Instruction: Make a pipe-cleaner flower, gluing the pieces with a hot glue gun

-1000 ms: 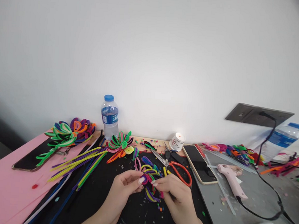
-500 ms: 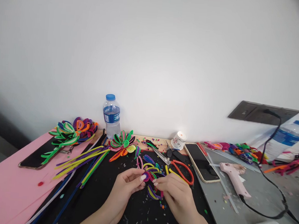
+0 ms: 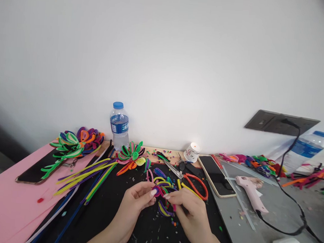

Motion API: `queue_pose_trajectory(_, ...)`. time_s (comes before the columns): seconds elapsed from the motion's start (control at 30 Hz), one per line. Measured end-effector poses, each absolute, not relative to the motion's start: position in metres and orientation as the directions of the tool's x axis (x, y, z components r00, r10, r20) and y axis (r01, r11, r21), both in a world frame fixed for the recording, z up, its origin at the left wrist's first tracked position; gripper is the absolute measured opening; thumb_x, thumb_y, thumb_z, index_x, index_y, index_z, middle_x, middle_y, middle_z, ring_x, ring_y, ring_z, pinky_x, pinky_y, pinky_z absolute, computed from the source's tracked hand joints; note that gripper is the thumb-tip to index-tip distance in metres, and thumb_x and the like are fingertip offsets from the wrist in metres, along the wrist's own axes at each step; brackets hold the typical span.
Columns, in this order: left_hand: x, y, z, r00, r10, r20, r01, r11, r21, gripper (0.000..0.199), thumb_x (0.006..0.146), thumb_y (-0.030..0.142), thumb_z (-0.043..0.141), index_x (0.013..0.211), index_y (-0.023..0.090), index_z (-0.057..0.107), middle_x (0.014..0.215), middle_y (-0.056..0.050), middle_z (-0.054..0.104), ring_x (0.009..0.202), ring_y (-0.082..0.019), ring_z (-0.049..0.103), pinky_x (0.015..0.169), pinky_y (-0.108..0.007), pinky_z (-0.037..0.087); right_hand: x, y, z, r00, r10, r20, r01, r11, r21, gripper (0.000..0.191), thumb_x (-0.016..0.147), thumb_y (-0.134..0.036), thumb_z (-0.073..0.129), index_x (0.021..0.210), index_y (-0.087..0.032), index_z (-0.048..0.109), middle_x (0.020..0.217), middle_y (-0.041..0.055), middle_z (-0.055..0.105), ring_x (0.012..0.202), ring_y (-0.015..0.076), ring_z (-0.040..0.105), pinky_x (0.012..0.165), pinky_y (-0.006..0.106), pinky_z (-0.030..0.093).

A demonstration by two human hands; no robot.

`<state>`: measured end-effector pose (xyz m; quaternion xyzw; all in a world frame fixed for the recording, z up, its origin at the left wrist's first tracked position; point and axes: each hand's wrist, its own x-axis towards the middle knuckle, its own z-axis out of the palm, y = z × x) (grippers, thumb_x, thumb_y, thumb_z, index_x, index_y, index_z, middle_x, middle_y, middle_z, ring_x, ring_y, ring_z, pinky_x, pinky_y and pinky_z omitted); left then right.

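Observation:
My left hand (image 3: 140, 199) pinches a coiled pink and purple pipe cleaner (image 3: 158, 191) between thumb and fingertips. Coming in from the other side, my right hand (image 3: 187, 205) grips a pink strand of the same pipe cleaner, its fingers closed. Both hands are close together over the black mat (image 3: 112, 217). Just beyond them lie bent pipe cleaner loops (image 3: 162, 173) in purple, yellow and green. A yellow and purple petal loop (image 3: 164, 209) sits beneath my fingers. Scissors with red handles (image 3: 197, 186) rest behind my right hand.
Pipe cleaner flowers (image 3: 74, 142) and a dark phone (image 3: 36, 167) lie on the left. A water bottle (image 3: 119, 127) and a paper cup (image 3: 192, 152) stand by the wall. To the right are a white-cased phone (image 3: 216, 176), a pink glue gun (image 3: 253, 194) and its black cord (image 3: 279, 230).
My fingers have shifted slightly on the pink and purple pipe cleaner. The whole view has moved a little, so things sit slightly further left.

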<state>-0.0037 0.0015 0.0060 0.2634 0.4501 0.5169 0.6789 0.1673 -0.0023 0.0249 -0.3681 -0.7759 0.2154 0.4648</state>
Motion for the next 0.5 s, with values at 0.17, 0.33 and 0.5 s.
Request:
queue_pose_trajectory(0.17, -0.0026, 0.0004, 0.0103, 0.038, 0.957, -0.288, -0.426, 0.276, 0.861, 0.02, 0.059, 0.023, 0.076, 0.075, 0.015, 0.068, 0.065, -0.001, 0.065, 0.059, -0.01, 0.056, 0.06, -0.021, 0.047, 0.1701, -0.0015, 0.021, -0.167, 0.885, 0.435, 0.382, 0.464, -0.799, 0.02, 0.075, -0.004, 0.053, 0.074, -0.02, 0.064, 0.077, 0.0035, 0.07, 0.074, 0.0169, 0.066, 0.068, 0.025, 0.051)
queue_pose_trajectory(0.33, -0.0027, 0.001, 0.0106, 0.02, 0.968, -0.249, -0.388, 0.237, 0.891, 0.019, 0.059, 0.024, 0.075, 0.074, 0.015, 0.069, 0.067, -0.002, 0.066, 0.061, -0.012, 0.057, 0.061, -0.023, 0.048, 0.1709, -0.0001, 0.02, -0.094, 0.934, 0.345, 0.353, 0.355, -0.866, 0.017, 0.074, -0.007, 0.054, 0.072, -0.02, 0.064, 0.077, 0.0028, 0.07, 0.073, 0.0171, 0.066, 0.066, 0.024, 0.051)
queue_pose_trajectory(0.5, -0.0036, 0.0015, 0.0092, 0.0, 0.973, -0.232, -0.349, 0.217, 0.911, 0.018, 0.059, 0.024, 0.076, 0.073, 0.015, 0.07, 0.065, -0.002, 0.067, 0.059, -0.013, 0.058, 0.06, -0.023, 0.049, 0.1702, 0.001, 0.0185, -0.073, 0.952, 0.297, 0.334, 0.304, -0.892, 0.016, 0.073, -0.007, 0.055, 0.071, -0.02, 0.064, 0.077, 0.0028, 0.07, 0.076, 0.0176, 0.065, 0.068, 0.024, 0.051)
